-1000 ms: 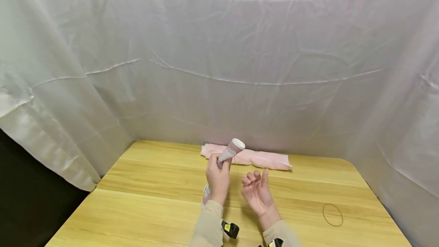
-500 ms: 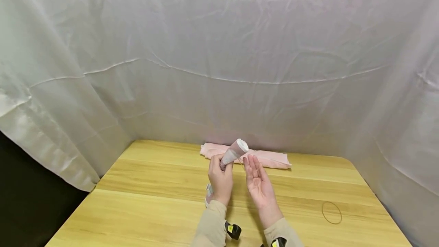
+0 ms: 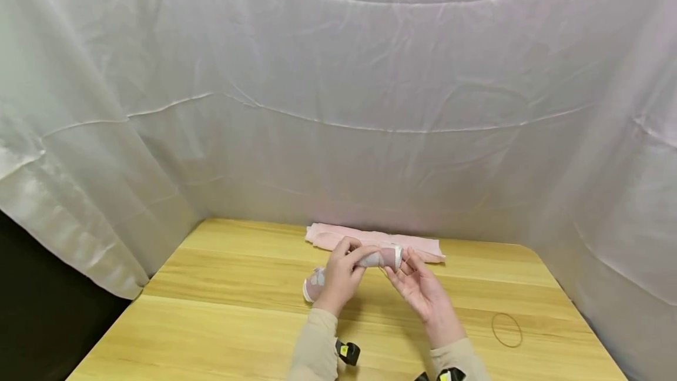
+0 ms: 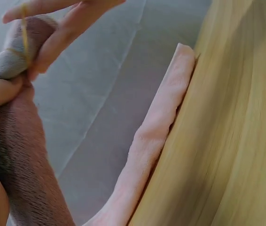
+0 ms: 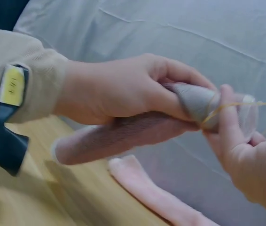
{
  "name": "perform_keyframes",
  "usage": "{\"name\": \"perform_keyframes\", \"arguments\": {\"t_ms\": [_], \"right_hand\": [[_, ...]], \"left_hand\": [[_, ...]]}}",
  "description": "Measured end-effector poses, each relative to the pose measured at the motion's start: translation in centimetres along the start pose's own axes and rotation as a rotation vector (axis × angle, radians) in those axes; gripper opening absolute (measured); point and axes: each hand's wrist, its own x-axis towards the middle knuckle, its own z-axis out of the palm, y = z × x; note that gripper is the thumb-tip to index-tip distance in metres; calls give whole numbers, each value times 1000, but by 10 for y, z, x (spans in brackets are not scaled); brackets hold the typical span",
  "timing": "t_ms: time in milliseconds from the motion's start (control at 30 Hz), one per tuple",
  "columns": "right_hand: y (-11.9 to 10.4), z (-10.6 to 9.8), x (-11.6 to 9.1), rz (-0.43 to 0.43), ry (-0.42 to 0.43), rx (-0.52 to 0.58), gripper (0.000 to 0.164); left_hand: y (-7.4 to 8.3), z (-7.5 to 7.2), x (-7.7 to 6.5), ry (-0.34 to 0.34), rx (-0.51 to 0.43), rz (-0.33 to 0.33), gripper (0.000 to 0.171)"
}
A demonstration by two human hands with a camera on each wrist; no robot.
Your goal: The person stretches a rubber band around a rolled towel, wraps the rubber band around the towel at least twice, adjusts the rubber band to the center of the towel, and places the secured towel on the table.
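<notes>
My left hand [image 3: 341,275] grips a rolled mauve-and-grey plush cloth [image 3: 390,257] around its middle, held above the table. One end of the roll points right and the other shows at lower left, behind the hand. A thin yellowish rubber band [image 5: 223,107] loops around the grey part near the right end. My right hand [image 3: 425,296] is at that end, with fingers along the roll and the band stretched out to a digit at the edge of the right wrist view. In the left wrist view the band [image 4: 25,37] also crosses the roll beside the right fingers.
A pink folded cloth [image 3: 328,235] lies along the back of the wooden table [image 3: 227,322], close to the grey curtain [image 3: 338,75]. A second rubber band [image 3: 506,330] lies flat on the table at right.
The roll has swung from tilted upward to nearly level, its end now pointing right. My right hand has come up to that end, its fingers now at the roll with the band stretched.
</notes>
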Motion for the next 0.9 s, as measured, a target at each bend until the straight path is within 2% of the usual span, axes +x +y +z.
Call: {"name": "perform_keyframes", "arguments": {"t_ms": [100, 233, 400, 533, 667, 800, 900], "right_hand": [[-5, 1, -2, -7, 60, -121, 30], [-7, 2, -1, -17, 138, -295, 29], [-6, 2, 0, -24, 243, -455, 25], [-3, 1, 1, -51, 277, -560, 22], [-2, 2, 3, -93, 311, -575, 22], [-2, 3, 5, -123, 354, -535, 22], [-1, 4, 6, -127, 350, -513, 20]], "left_hand": [[2, 0, 0, -55, 78, 63, 39], [7, 3, 0, -120, 138, 110, 37], [14, 7, 0, -193, 152, 137, 34], [20, 11, 0, -192, 118, 141, 32], [24, 14, 2, -144, 67, 147, 26], [24, 15, 4, -107, 46, 131, 27], [22, 15, 4, -98, 45, 115, 30]]}}
